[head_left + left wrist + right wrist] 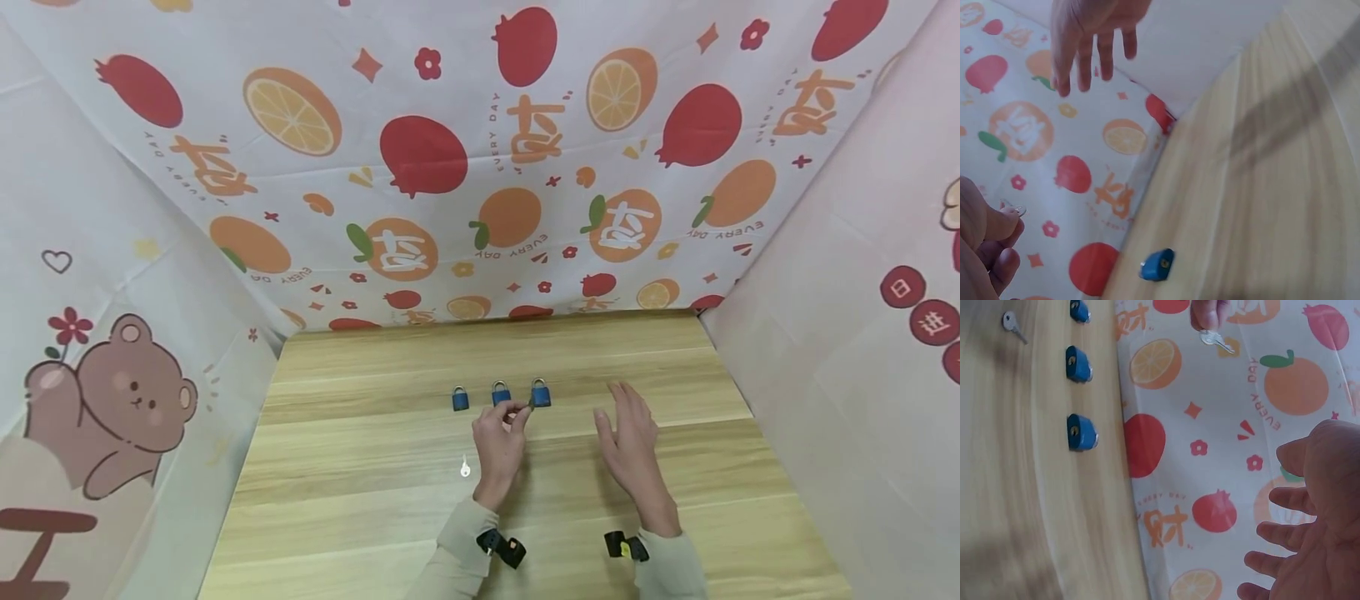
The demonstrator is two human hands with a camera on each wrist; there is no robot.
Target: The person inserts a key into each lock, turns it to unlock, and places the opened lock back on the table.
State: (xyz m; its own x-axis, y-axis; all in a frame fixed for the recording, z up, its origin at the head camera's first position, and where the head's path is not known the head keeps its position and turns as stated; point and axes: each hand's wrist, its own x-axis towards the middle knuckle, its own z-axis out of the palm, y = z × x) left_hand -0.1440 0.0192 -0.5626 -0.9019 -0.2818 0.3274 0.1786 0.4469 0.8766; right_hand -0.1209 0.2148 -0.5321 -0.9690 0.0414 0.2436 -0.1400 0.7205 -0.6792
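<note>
Three blue padlocks stand in a row on the wooden table: the left padlock (461,401), the middle padlock (497,395), partly behind my fingers, and the right padlock (541,395). Between thumb and finger my left hand (498,442) pinches a small silver key (1213,339), held above the table near the middle and right padlocks. A second key (465,469) lies on the table left of that hand. My right hand (630,433) hovers to the right of the padlocks, palm inward, fingers extended and holding nothing. The left wrist view shows one padlock (1157,265), its keyhole visible.
The light wooden table (337,467) meets a fruit-printed cloth wall (465,283) at the back. White printed sheets close off the left side (225,350) and the right side (795,333). Each wrist wears a dark strapped camera.
</note>
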